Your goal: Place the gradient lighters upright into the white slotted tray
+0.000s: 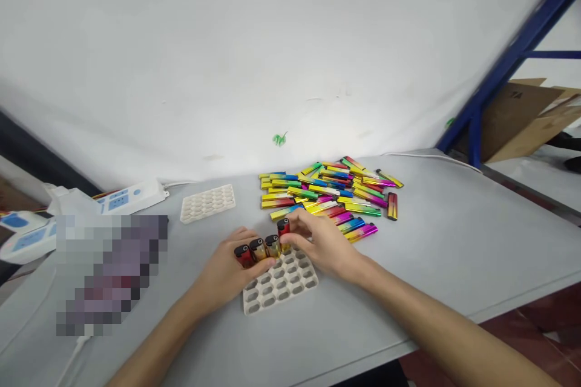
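Observation:
A pale moulded tray (280, 283) with rows of oval holes lies on the table before me. Several lighters with black tops stand upright along its far side. My left hand (233, 266) is closed around three of them, a red lighter (244, 255) and two yellowish ones, thumb in front and fingers behind. Whether their bases sit in the holes is hidden. Between thumb and fingers, my right hand (318, 239) pinches another red lighter (284, 228), upright at the right end of this row.
Behind my hands spreads a pile of shiny multicoloured lighters (327, 190). A second pale tray (207, 203) lies back left. Power strips (131, 196) and a blurred-out object (113, 275) with a cable occupy the left side. A white wall backs the table; cardboard (521, 109) stands beyond a blue frame.

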`<state>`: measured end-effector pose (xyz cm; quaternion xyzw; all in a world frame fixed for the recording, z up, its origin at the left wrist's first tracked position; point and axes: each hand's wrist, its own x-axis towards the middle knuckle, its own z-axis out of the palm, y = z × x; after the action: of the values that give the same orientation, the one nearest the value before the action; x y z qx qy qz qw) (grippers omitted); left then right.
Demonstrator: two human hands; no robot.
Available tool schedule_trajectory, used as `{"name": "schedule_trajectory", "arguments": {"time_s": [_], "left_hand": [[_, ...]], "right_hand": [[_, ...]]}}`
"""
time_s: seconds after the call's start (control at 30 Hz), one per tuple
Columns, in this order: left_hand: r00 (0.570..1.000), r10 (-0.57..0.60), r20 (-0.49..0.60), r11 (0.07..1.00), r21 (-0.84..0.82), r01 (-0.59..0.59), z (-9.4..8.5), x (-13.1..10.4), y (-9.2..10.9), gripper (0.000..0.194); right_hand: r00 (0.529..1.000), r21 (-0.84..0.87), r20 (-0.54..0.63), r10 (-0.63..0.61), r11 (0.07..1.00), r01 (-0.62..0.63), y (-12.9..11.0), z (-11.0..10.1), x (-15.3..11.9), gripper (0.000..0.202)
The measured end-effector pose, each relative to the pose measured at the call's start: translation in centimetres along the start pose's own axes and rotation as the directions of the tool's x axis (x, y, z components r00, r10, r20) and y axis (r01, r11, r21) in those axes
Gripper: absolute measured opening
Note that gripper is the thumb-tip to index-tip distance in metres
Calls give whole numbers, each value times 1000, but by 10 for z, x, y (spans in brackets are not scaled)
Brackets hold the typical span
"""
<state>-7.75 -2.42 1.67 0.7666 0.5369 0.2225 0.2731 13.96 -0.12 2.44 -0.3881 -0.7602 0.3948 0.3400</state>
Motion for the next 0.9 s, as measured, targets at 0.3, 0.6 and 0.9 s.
{"name": "schedule_trajectory", "arguments": {"time_s": [0.3, 0.6, 0.9], "left_hand": [[999, 17, 40, 999, -48, -15, -4, 1, 1, 26], [999, 22, 26, 1000, -23, -21, -4, 1, 1, 29], [1000, 29, -4, 999, -43, -30, -5, -1, 5, 25]], "right_hand": [[996, -198, 82, 37, 980, -20, 0, -3, -3, 20], [997, -141, 76, 1, 990, 10, 8, 2, 0, 20], [989, -224, 142, -44, 972, 76, 2, -11, 0, 22]]}}
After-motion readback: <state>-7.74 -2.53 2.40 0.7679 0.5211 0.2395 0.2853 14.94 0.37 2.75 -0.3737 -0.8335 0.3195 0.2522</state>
